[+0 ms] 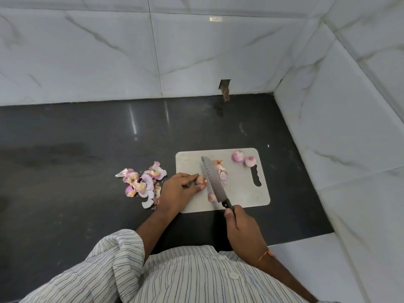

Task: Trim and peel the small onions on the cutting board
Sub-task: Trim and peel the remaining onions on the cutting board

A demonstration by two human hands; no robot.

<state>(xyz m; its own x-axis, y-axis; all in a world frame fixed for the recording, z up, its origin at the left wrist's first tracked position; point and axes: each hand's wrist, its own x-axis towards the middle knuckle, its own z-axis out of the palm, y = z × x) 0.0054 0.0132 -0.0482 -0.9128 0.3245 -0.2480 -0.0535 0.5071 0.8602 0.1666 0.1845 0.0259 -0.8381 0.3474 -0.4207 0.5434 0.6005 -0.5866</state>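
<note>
Striped shirt fabric [175, 278] fills the bottom of the view, and from it both forearms reach out to a pale cutting board [244, 193] on the dark tabletop [65, 149]. At the board's left edge the left hand [177, 189] pinches 1 small unpeeled onion [200, 179] between curled fingers and thumb. The right hand [239, 226] is wrapped around the black handle of a knife [213, 180], whose blade lies just beside the onion's exposed end, apparently touching it. Judging by this, the step in hand is trimming the end off this onion. 2 peeled onions [243, 158] sit together at the board's far right corner, near the handle slot. Loose skins and cut ends [220, 171] lie to the right of the blade, and a larger heap of peelings [142, 183] rests on the tabletop to the left. Next comes a short downward press through the tip, with the fingertips kept back from the edge, then stripping the skin.
</note>
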